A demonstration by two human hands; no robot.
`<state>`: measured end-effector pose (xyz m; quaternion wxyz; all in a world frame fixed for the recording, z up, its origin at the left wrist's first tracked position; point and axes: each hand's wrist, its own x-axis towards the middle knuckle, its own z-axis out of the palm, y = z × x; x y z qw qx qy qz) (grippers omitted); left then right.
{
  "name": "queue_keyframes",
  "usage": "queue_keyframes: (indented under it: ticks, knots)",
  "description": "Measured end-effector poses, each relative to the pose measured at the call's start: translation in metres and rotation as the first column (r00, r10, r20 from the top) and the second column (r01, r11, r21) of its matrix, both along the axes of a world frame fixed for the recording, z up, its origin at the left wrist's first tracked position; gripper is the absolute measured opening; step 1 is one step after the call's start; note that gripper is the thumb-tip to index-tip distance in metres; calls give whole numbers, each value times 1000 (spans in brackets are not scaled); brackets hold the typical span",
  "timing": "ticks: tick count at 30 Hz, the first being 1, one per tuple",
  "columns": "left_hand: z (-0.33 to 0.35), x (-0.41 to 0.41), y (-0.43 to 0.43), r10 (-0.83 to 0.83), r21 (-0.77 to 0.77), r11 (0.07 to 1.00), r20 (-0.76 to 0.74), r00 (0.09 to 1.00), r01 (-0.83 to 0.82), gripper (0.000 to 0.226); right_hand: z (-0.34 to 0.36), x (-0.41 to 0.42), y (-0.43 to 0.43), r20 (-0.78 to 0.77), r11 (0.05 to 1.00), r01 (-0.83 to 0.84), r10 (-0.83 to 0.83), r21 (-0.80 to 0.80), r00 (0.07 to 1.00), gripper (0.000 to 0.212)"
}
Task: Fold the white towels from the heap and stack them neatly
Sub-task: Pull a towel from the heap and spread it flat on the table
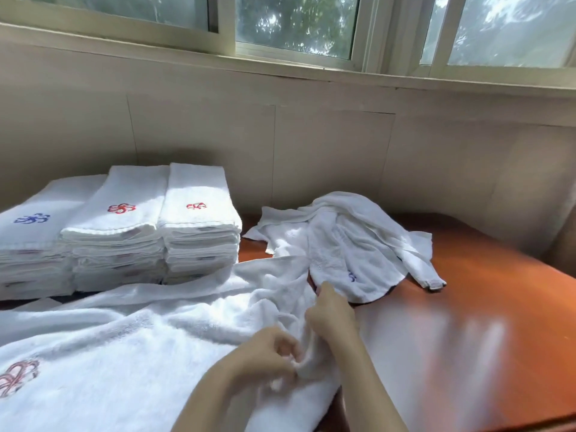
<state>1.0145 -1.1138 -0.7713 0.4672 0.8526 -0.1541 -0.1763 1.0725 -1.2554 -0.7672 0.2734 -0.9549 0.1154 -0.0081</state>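
Both hands are working the near-right edge of a white towel (140,353) that lies spread but rumpled. The left hand (269,352) has its fingers curled and pinches a bunched bit of the hem. The right hand (331,314), just beyond it, has its fingers bent down onto the same edge and seems to grip a fold, though blur hides the exact hold.

The step looks like finding and straightening this edge before the first fold. To do it well, each hand should slide outward along the hem to a true corner, draw the cloth taut so the wrinkles near the hands flatten, and only then carry the edge across to meet the far one squarely. Keeping the red emblem (18,377) on the outside would likely match the finished towels.

Most of the towel stretches away to the left of the left hand. The heap (343,238) of unfolded towels sits just beyond the right hand, its nearest flap almost touching the fingertips. The folded stacks (149,232) stand farther off, forward and left of both hands. Bare table (483,307) lies to the right of the right hand.
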Motion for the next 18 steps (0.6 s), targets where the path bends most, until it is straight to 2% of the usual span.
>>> queue_keyframes:
  ticks: [1, 3, 6, 8, 11, 15, 16, 18]
  knots:
    - [2, 2, 1, 14, -27, 1000, 35, 999, -13, 29, -2, 2, -2, -1, 999, -23, 23, 48, 1000, 35]
    - [2, 8, 0, 96, -14, 995, 202, 975, -95, 43, -4, 4, -8, 47, 982, 18, -27, 190, 999, 23]
    - [-9, 16, -1, 148, 172, 954, 438, 887, -245, 36, -1, 7, -24, 125, 875, 135, -216, 464, 968, 19]
    - [-22, 16, -1, 96, 310, 915, 453, 886, -257, 39, 5, 6, -41, 171, 804, 215, -364, 555, 916, 21]
    - [-34, 12, -7, 32, 454, 845, 485, 874, -282, 41, 16, -8, -70, 256, 715, 343, -587, 609, 768, 23]
    - [-34, 8, -14, 0, 491, 831, 472, 882, -263, 44, 40, -52, -115, 357, 515, 457, -849, 725, 389, 24]
    - [-34, 6, -16, -28, 496, 834, 474, 880, -241, 43, 45, -63, -125, 365, 498, 478, -864, 724, 348, 27]
    - [-35, -2, -25, -98, 493, 856, 451, 887, -156, 40, 53, -79, -137, 392, 531, 536, -847, 656, 360, 35]
